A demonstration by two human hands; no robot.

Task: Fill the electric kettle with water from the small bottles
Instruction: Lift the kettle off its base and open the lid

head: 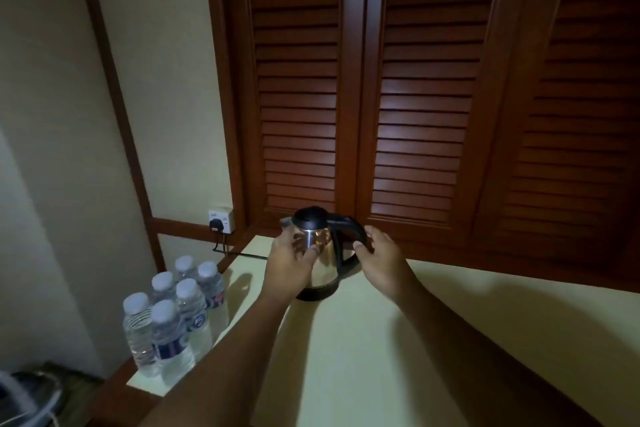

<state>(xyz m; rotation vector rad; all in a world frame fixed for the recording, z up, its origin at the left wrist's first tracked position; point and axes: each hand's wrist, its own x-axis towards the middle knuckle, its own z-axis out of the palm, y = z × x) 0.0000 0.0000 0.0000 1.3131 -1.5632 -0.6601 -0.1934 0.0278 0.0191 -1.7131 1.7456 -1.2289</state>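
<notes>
A steel electric kettle with a black lid and black handle stands upright on the pale tabletop, its lid closed. My left hand wraps the kettle's steel body from the left. My right hand grips the black handle on the right side. Several small clear water bottles with white caps stand clustered at the table's left edge, all capped, well to the left of my left forearm.
Brown louvred wooden doors rise right behind the table. A wall socket with a black plug sits at the left, its cord running toward the kettle. A dark object lies low at the bottom left.
</notes>
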